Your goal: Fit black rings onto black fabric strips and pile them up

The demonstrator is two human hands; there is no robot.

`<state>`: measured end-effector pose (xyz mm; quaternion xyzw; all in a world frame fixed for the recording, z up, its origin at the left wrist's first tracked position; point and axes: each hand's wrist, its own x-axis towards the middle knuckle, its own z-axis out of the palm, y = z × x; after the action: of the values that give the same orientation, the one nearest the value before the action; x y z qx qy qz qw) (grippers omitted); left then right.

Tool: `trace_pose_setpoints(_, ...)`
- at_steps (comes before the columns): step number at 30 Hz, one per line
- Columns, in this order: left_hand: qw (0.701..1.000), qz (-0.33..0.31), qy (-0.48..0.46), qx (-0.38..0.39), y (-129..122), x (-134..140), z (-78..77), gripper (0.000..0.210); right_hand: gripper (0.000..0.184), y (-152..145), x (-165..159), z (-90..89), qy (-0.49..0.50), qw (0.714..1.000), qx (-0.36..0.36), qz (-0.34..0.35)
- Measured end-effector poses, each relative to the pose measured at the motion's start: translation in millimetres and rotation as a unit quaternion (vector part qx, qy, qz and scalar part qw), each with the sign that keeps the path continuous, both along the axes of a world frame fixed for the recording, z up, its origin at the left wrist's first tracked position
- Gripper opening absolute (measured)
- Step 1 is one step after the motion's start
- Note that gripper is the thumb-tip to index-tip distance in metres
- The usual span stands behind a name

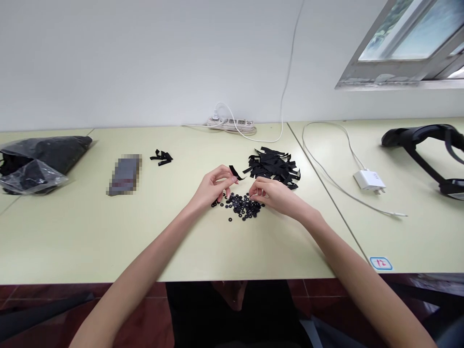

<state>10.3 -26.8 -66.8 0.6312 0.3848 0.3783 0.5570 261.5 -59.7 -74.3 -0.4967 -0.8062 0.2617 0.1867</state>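
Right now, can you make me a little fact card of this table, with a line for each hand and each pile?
Left hand: pinching a black strip
Right hand: fingertips at the small round pieces; can't tell if it holds one
Small round pieces: black, with holes, in a loose heap
Big strip pile: black, beyond the right hand
Little strip pile: black, farther left
Far left: open plastic bag with black stuff inside
Right side: white charger

The strips [272, 165] and discs [246, 208] are black, the table [108, 237] pale yellow-green.
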Motion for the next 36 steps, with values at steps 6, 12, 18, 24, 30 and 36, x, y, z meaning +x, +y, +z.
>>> trace_pose_setpoints(6,0.999,-0.028,-0.023,-0.009,2,-1,-2.3,0.027,0.013,-2,0,-2.3,-0.027,0.999,0.029,-0.004)
trace_pose_setpoints(12,0.997,-0.075,-0.012,0.015,1,0,-6.4,0.019,0.009,-2,-1,-2.8,-0.031,0.998,0.043,-0.017)
trace_pose_setpoints(18,0.992,-0.117,-0.015,0.041,-1,0,-6.8,0.008,0.011,-5,0,-5.7,-0.035,0.998,0.05,0.0)
trace_pose_setpoints(24,0.987,-0.152,-0.024,0.055,-1,-2,-5.5,0.006,0.016,-10,0,3.4,0.05,0.998,0.032,-0.011)
trace_pose_setpoints(30,0.989,-0.122,-0.037,0.069,0,-1,-8.0,0.003,0.027,-16,-10,32.6,0.363,0.93,-0.047,-0.031)
trace_pose_setpoints(36,0.988,-0.127,-0.054,0.076,-3,3,-6.4,0.008,0.023,-20,-26,21.5,0.398,0.911,-0.107,-0.012)
